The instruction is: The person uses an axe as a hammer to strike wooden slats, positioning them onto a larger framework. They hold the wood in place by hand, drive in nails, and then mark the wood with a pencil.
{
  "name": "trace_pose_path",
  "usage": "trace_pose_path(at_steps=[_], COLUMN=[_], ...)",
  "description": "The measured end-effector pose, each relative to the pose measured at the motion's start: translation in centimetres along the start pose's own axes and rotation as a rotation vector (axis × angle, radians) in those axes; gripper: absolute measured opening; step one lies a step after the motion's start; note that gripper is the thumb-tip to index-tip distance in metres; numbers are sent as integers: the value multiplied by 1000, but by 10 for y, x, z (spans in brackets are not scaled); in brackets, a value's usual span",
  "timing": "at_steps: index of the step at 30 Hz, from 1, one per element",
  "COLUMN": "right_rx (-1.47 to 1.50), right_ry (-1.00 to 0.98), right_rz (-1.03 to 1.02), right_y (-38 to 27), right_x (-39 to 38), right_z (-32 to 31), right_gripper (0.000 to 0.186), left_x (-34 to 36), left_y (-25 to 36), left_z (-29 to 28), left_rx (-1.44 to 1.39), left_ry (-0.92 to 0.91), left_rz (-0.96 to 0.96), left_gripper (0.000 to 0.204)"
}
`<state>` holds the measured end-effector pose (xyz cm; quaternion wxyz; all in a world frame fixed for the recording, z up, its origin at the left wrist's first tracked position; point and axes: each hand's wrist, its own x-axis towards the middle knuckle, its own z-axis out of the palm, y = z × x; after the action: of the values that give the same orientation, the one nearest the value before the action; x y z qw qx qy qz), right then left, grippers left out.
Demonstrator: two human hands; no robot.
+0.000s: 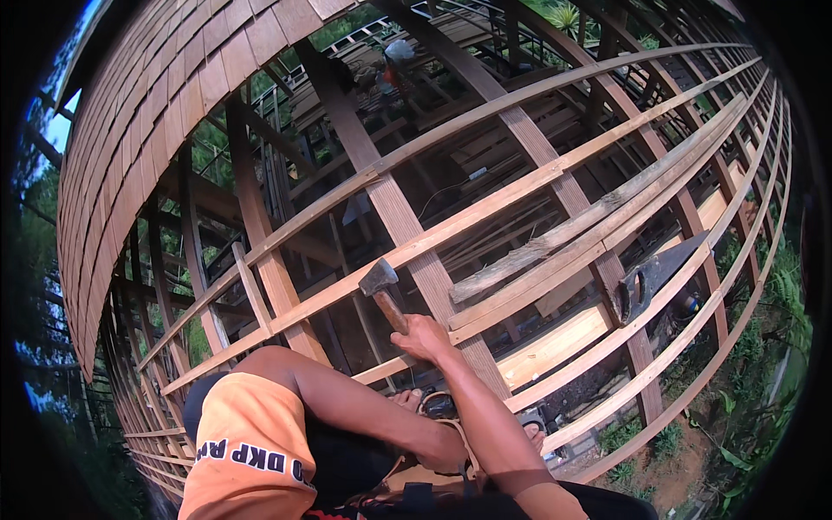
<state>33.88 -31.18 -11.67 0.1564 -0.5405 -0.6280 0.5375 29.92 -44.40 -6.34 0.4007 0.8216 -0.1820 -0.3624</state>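
A small hatchet (379, 277) with a grey metal head and a wooden handle is held near the middle of the view. My right hand (423, 338) is closed round its handle, just over the wooden battens (459, 230). Bent across my body, my left arm reaches down to a tan pouch (472, 464) at my waist. My left hand (444, 458) is mostly hidden at that pouch, so its fingers do not show. The hatchet head overlaps one batten in the view; whether they touch I cannot tell.
Wooden shingles (199, 87) cover the upper left of the frame. A handsaw (663, 276) with a dark handle rests on battens at right. Loose weathered strips (598, 217) lie along the rafters (407, 217). Wide gaps drop to lumber below. My foot (406, 399) stands among the battens.
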Motion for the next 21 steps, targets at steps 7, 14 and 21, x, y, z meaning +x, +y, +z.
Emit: trace_pose_path(at_steps=[7,14,21], right_rx=[47,0,-25], right_ry=[-72,24,0], right_rz=[91,103,96], right_y=[0,-11,-22], right_x=[9,4,3], right_z=[2,-15,5], right_gripper=[51,40,44], left_x=[-171,-294,-298], left_y=[36,101,91], left_z=[-97,-66,100], left_rx=[-364,-913,-1066], left_ry=[372,1208,2302], left_rz=[-473,-896,-606], left_gripper=[35,22,32])
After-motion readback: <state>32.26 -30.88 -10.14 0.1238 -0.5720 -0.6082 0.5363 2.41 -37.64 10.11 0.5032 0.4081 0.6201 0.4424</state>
